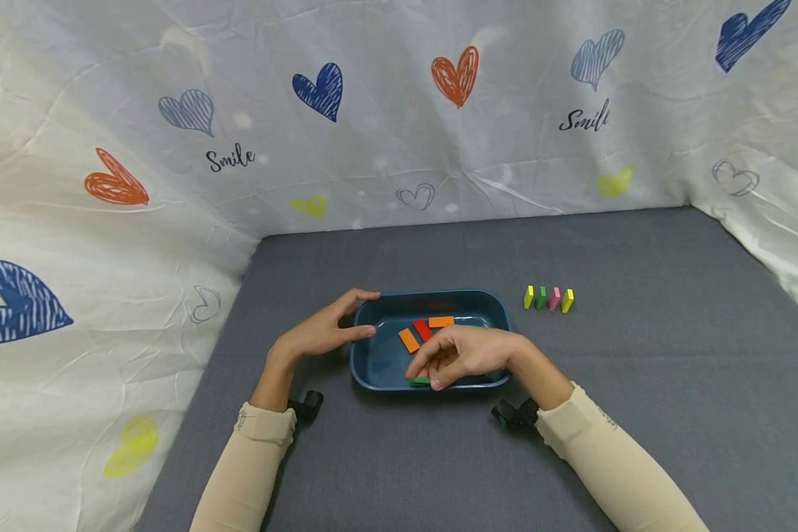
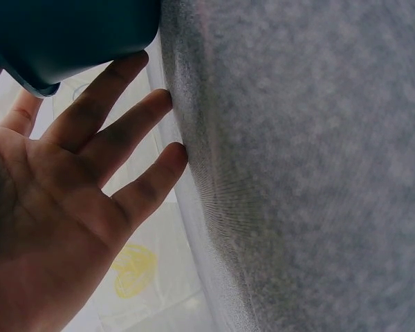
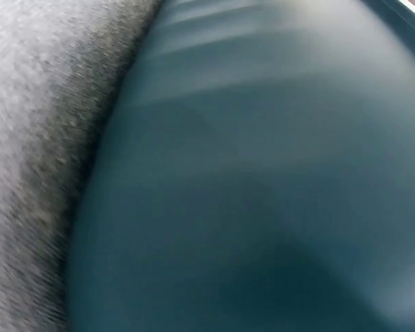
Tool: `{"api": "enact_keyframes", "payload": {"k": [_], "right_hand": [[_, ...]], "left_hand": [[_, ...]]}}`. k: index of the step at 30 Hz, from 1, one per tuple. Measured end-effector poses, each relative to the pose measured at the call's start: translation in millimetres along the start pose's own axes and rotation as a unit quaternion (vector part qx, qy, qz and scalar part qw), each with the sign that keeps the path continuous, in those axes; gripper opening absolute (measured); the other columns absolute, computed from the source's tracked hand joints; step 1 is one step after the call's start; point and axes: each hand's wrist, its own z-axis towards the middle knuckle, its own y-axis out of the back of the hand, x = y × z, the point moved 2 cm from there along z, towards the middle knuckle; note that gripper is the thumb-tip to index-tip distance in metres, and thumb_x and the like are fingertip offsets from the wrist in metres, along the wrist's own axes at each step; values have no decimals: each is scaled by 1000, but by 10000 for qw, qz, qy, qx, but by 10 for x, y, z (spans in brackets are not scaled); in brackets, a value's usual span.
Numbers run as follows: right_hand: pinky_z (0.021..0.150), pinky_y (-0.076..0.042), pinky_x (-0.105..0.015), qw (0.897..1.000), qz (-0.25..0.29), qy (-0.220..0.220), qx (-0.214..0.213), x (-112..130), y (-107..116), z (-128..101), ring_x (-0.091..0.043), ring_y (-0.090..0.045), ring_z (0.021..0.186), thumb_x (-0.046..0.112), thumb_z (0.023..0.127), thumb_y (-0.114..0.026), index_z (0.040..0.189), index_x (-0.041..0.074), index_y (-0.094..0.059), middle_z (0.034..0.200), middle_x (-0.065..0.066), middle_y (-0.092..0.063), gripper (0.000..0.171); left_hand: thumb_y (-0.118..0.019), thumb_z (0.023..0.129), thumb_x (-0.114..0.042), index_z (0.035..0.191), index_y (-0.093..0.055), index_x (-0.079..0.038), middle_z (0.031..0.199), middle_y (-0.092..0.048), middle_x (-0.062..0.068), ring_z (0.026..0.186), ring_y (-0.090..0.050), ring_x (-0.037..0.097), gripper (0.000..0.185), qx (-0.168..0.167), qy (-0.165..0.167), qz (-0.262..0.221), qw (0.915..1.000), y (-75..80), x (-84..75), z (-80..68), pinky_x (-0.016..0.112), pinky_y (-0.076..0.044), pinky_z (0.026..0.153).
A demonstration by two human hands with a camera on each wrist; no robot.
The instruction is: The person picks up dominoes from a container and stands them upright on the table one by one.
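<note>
Two wrist views show only blurred tray wall and open left hand (image 2: 62, 200); the head view shows right hand (image 1: 468, 356) pinching a green block (image 1: 419, 381) in the blue tray (image 1: 386, 362) with orange and red blocks (image 1: 423, 329).

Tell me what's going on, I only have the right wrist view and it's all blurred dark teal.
Observer: That teal is a blue tray. The right hand is over its near edge, fingers pinching a green block.
Operator: Anything else in the tray?
Observer: Two orange blocks and a red block lying flat.
Operator: Where's the left hand?
Observer: The left hand is at the tray's left end, fingers straight, holding nothing.
Operator: Any blocks outside the tray?
Observer: Four standing in a row to its right on the grey table: yellow block, green, pink block, yellow.
</note>
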Motion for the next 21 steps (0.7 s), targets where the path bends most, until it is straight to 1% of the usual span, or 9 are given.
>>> {"api": "enact_keyframes", "payload": {"k": [4, 6, 8, 12, 14, 16, 18, 20, 21], "right_hand": [[83, -55, -24, 9999, -41, 117, -118, 69, 52, -68, -12, -61, 93, 8, 96, -70, 130, -3, -66, 122, -32, -63, 36], [81, -55, -24, 9994, -94, 233, -236, 106, 100, -119, -13, -61, 92, 7, 96, -70, 130, -5, -65, 117, -34, -61, 36], [81, -55, -24, 9982, -163, 369, -433, 141, 165, -192, -14, -60, 91, 6, 96, -69, 130, -8, -63, 112, -27, -63, 37], [80, -55, -24, 9933, -176, 499, -1023, 218, 328, -397, -14, -60, 91, 3, 95, -69, 129, -10, -62, 106, -5, -67, 37], [79, -55, -25, 9887, -150, 534, -1390, 256, 414, -527, -14, -60, 91, 2, 94, -70, 128, -10, -62, 106, 1, -68, 37], [81, -56, -26, 9828, -150, 553, -1757, 289, 500, -668, -13, -62, 93, 1, 94, -70, 129, -10, -62, 108, 3, -70, 38], [81, -56, -27, 9746, -257, 563, -2152, 309, 589, -823, -13, -62, 94, 1, 94, -70, 129, -8, -62, 111, 1, -70, 36], [72, -56, -26, 9638, -410, 545, -2576, 309, 679, -989, -13, -64, 90, 1, 96, -68, 128, -3, -64, 107, 1, -70, 33], [67, -55, -27, 9580, -468, 563, -2773, 299, 724, -1074, -13, -65, 87, 0, 96, -67, 128, -3, -63, 105, 1, -71, 32]], "left_hand": [[-69, 98, -39, 152, -38, -30, 163, -34, 2, 144, -45, 36, 63, -20, 16, 29, 10000, -4, 2, 2, 59, -42, 112], [-69, 98, -39, 151, -38, -32, 163, -34, 2, 144, -45, 35, 62, -23, 27, 41, 10000, -5, -1, 0, 59, -42, 111], [-69, 98, -39, 151, -38, -32, 163, -34, 2, 144, -45, 35, 62, -16, 44, 50, 10000, -5, -5, 0, 59, -43, 111], [-68, 99, -39, 152, -36, -31, 163, -34, 3, 143, -46, 34, 63, -2, 51, 85, 10000, -5, -7, -3, 59, -43, 110], [-68, 99, -39, 152, -36, -32, 163, -34, 3, 144, -45, 35, 62, 7, 55, 83, 10000, -4, -8, -4, 59, -43, 111], [-68, 99, -39, 152, -37, -32, 164, -33, 3, 146, -43, 36, 62, 7, 68, 95, 9999, -2, -12, -9, 59, -42, 112], [-68, 99, -39, 152, -37, -31, 164, -33, 4, 146, -42, 37, 62, 13, 71, 85, 9999, -2, -15, -11, 60, -41, 112], [-68, 99, -38, 153, -36, -29, 163, -33, 4, 146, -42, 37, 63, 12, 66, 87, 9999, -1, -16, -14, 60, -42, 112], [-68, 99, -38, 153, -36, -28, 163, -33, 5, 146, -43, 37, 64, 16, 44, 83, 10000, -2, -18, -17, 60, -42, 111]]}}
